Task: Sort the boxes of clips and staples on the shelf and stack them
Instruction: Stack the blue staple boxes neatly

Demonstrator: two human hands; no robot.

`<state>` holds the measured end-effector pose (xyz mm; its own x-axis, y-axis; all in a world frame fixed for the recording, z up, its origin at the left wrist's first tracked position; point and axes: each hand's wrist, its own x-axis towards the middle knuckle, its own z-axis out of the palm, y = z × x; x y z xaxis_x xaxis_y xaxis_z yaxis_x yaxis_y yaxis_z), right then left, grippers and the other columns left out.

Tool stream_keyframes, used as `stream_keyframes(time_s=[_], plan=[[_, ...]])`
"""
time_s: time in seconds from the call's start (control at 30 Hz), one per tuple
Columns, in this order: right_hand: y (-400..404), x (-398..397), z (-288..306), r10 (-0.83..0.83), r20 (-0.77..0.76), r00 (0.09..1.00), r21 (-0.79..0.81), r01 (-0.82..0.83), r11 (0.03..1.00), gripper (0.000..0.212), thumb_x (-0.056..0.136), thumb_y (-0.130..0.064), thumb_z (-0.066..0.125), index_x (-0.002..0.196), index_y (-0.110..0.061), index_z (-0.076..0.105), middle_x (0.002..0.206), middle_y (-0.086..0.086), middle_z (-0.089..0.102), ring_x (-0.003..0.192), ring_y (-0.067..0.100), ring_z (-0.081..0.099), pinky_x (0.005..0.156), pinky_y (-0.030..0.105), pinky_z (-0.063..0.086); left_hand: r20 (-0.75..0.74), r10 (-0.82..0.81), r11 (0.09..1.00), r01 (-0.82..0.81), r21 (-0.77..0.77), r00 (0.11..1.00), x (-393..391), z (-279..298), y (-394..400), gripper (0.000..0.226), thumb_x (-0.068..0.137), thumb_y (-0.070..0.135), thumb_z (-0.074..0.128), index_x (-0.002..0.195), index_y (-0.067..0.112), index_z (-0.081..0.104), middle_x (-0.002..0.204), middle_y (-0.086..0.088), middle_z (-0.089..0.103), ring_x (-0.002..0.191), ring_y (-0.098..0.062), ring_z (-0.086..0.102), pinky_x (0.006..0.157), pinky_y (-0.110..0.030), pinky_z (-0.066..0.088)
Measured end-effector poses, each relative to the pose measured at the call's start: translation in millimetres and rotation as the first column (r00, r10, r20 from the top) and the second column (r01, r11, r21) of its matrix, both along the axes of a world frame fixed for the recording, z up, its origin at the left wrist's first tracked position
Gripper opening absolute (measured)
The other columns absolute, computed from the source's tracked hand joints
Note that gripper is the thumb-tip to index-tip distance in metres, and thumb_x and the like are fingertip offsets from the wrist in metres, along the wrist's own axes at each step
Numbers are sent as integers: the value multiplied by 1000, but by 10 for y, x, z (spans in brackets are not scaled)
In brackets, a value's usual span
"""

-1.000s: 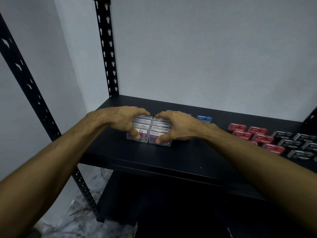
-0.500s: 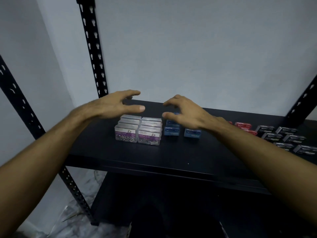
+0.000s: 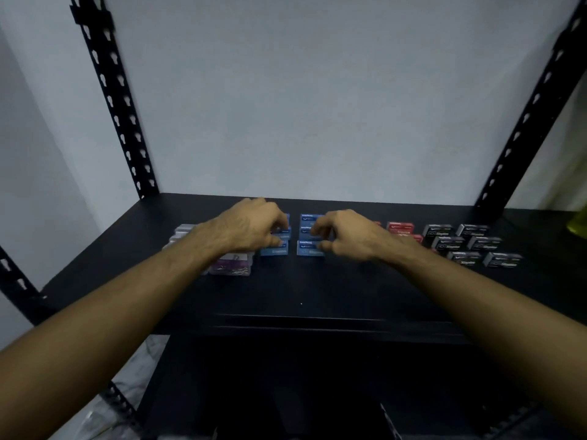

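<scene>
Left hand, right hand curled.

the shelf is matt black, its slotted uprights black too. the wall is pale grey-blue. clear clip boxes carry purple and white labels. the blue boxes bear white lettering, the red boxes likewise, the black boxes white print. something yellow-green sits far right.

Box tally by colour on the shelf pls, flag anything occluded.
Blue boxes: 6, in two columns of 3
Black boxes: 6
Red boxes: at least 2; the rest are behind the right arm
Clear clip boxes: at least 2; the left arm covers most of them
Total: at least 16 in view
</scene>
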<state>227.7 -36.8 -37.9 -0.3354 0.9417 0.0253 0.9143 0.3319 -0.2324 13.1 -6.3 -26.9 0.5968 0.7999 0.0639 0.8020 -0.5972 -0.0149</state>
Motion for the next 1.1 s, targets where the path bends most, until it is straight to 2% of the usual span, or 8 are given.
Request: stream_keyframes(time_s=[0.13, 0.23, 0.3, 0.4, 0.5, 0.57, 0.67, 1.1], plan=[[14, 18, -109, 5, -51, 999, 6, -4, 1000, 34, 93, -28, 66, 126, -21, 64, 119, -1, 66, 95, 11, 59, 89, 29, 50, -147, 4, 998, 6, 69, 989, 51, -105, 38, 33, 90, 40, 65, 119, 25, 64, 113, 6, 66, 106, -16, 54, 90, -36, 39], [28, -16, -152, 15, -74, 997, 12, -14, 1000, 34, 95, -25, 65, 129, -19, 63, 121, 0, 66, 99, 13, 61, 86, 26, 48, -196, 18, 995, 1, 96, 980, 51, -148, 64, 28, 89, 41, 64, 115, 29, 65, 108, 6, 67, 103, -16, 50, 85, -35, 35], [41, -50, -175, 19, -69, 997, 2, -19, 1000, 32, 96, -23, 63, 127, -19, 63, 120, 1, 67, 103, 16, 63, 89, 30, 51, -203, 32, 996, -13, 94, 979, 48, -168, 79, 27, 89, 42, 64, 114, 31, 66, 105, 8, 66, 101, -15, 49, 84, -34, 33], [54, -79, -211, 25, -66, 998, -17, -26, 1000, 25, 96, -21, 61, 120, -18, 66, 115, 1, 68, 102, 18, 64, 93, 38, 53, -179, 22, 996, -7, 84, 984, 71, -170, 55, 24, 89, 40, 64, 111, 30, 67, 99, 11, 64, 98, -13, 47, 83, -32, 30], [32, -70, -206, 29, -84, 996, -27, -31, 999, 22, 96, -18, 61, 117, -17, 67, 114, -1, 68, 100, 16, 62, 90, 32, 51, -125, -2, 998, 9, 57, 992, 106, -161, -8, 22, 89, 37, 66, 109, 29, 68, 99, 12, 65, 99, -14, 52, 85, -32, 34], [0, -48, -198, 34, -89, 995, -30, -37, 999, 20, 96, -18, 61, 115, -18, 67, 111, -2, 67, 96, 13, 61, 84, 27, 49, -67, -1, 1000, 2, 11, 998, 130, -168, -53, 22, 88, 33, 67, 108, 25, 69, 99, 10, 68, 98, -14, 59, 86, -31, 43], [-69, 1, -198, 33, -84, 996, -35, -36, 999, 19, 95, -18, 62, 113, -19, 67, 104, -4, 65, 91, 12, 60, 78, 24, 44, -23, 5, 998, -6, -58, 1000, 167, -172, -131, 25, 89, 31, 67, 112, 22, 69, 101, 7, 70, 94, -13, 63, 86, -38, 54], [-354, 136, -227, 20, -126, 992, -39, -25, 999, 25, 95, -17, 62, 120, -16, 65, 109, -4, 63, 92, 9, 58, 75, 19, 42, 11, -37, 995, 38, -92, 999, 308, -169, -372, 30, 90, 35, 66, 119, 28, 67, 109, 10, 70, 101, -11, 63, 90, -36, 52]])
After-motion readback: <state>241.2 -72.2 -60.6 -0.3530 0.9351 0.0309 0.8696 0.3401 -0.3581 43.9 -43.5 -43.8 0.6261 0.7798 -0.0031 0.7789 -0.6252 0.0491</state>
